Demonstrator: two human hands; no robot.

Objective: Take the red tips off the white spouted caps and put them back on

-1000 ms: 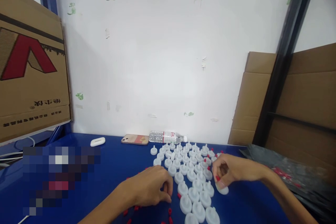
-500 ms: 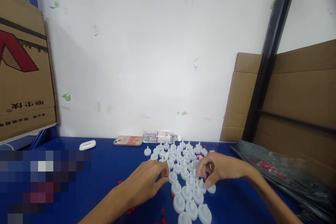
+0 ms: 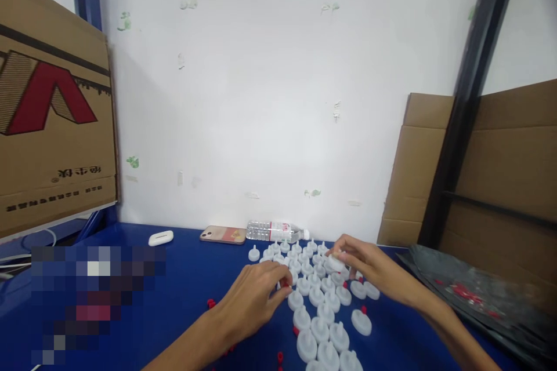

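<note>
Many round, translucent white nozzle caps (image 3: 319,329) stand in a long cluster on the blue table, their thin spouts pointing up. A few at the right side have small red tips, such as the leaning cap (image 3: 361,322). My right hand (image 3: 357,258), at the cluster's far right, pinches a white nozzle cap (image 3: 334,263) between thumb and fingers. At the cluster's left edge is my left hand (image 3: 263,294), thumb and forefinger pressed together; what they hold, if anything, is too small to name. Loose red tips (image 3: 280,357) lie near my left wrist and in front.
Along the wall lie a water bottle (image 3: 276,231), a phone (image 3: 223,235) and a white case (image 3: 161,238). A dark plastic bag (image 3: 461,278) with red pieces is at right. A printed carton (image 3: 56,151) stands left, cardboard sheets (image 3: 413,168) right. Part of the left table is pixelated.
The view has shifted, so everything sits further right. My right hand has moved toward the far side of the cluster and now has a white nozzle cap lifted. My left hand stays beside the caps.
</note>
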